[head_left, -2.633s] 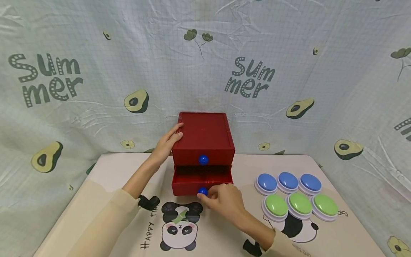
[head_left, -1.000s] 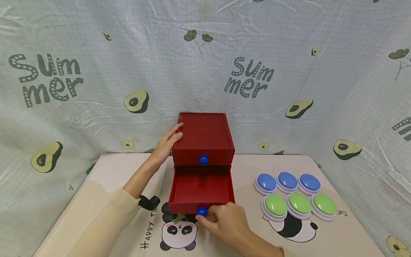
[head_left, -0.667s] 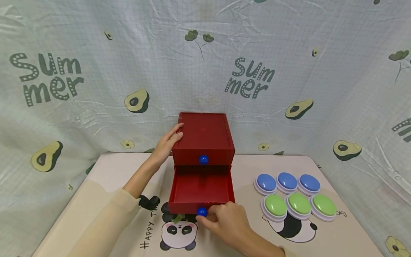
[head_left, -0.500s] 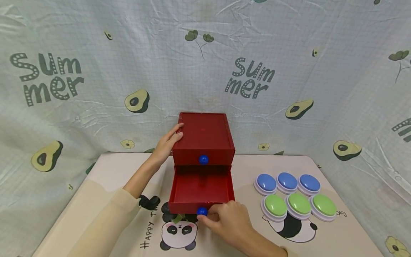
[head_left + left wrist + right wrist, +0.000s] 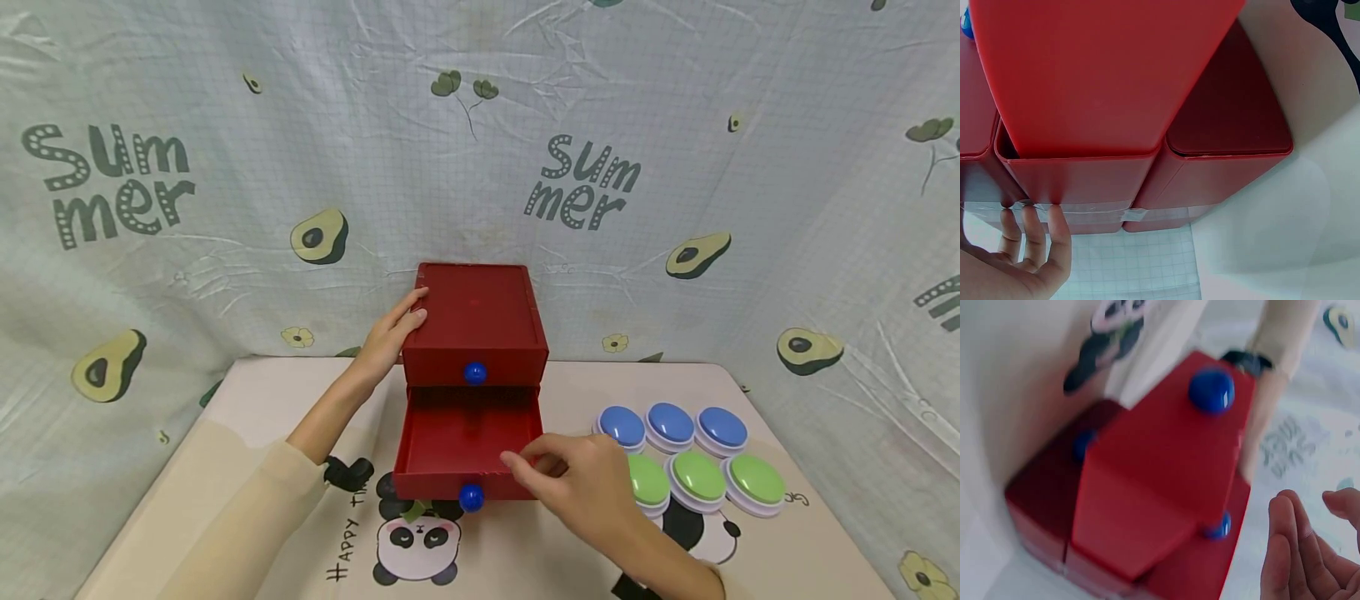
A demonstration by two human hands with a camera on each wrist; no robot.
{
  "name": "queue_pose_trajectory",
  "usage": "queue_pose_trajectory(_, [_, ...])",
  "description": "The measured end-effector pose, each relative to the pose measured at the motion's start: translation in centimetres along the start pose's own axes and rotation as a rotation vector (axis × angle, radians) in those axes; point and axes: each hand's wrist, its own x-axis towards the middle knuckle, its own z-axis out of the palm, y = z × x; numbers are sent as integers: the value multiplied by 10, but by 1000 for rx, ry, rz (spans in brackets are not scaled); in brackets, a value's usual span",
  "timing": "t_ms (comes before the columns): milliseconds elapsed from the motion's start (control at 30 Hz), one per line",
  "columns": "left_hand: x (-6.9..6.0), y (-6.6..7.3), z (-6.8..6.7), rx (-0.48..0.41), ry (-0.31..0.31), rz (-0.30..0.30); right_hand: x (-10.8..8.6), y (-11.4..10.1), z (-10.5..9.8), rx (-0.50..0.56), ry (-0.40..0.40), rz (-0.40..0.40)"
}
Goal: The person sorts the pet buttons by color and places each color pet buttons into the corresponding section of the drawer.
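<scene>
Rests the left hand [image 5: 386, 336] on the left edge of the red cabinet [image 5: 480, 307], fingers nearly straight, gripping nothing. Holds the right hand [image 5: 592, 487] loosely curled by the near right corner of the pulled-out lower drawer [image 5: 442, 446], with a narrow gap, nothing in it, between thumb and fingers. Has the blue knob [image 5: 471, 498], midway along the drawer's left-to-right front, leftward and slightly nearer than the right fingertips, well apart from the left hand.

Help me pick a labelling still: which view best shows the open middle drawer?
The head view, looking down into the open middle red drawer, though the right hand hides one front corner. The left wrist view shows only an outer side; the right wrist view, blurred, shows its front and blue knob.
</scene>
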Motion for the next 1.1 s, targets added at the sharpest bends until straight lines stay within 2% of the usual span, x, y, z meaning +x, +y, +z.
queue_pose_trajectory(67, [0, 0, 0, 2, 1, -1, 7, 7, -9, 36, 20, -12])
queue_pose_trajectory(133, [0, 0, 0, 6, 3, -1, 14, 16, -18, 92, -2, 13])
queue_pose_trajectory(300, [-1, 1, 0, 8, 5, 3, 33, 48, -38, 256, -113, 129])
queue_pose_trajectory(433, [-1, 1, 0, 6, 6, 1, 46, 85, -46, 322, -206, 191])
queue_pose_trajectory(500, [-1, 1, 0, 7, 8, -1, 50, 103, -47, 310, -243, 220])
queue_pose_trajectory(633, [0, 0, 1, 9, 11, 1, 52, 139, -49, 220, -319, 263])
queue_pose_trajectory(800, [-1, 0, 1, 4, 11, 0, 49, 180, -49, 127, -398, 163])
queue_pose_trajectory(933, [-1, -1, 1, 0, 9, 1, 45, 200, -49, 90, -441, 120])
queue_pose_trajectory(1100, [-1, -1, 1, -1, 7, 2, 41, 214, -48, 55, -507, 159])
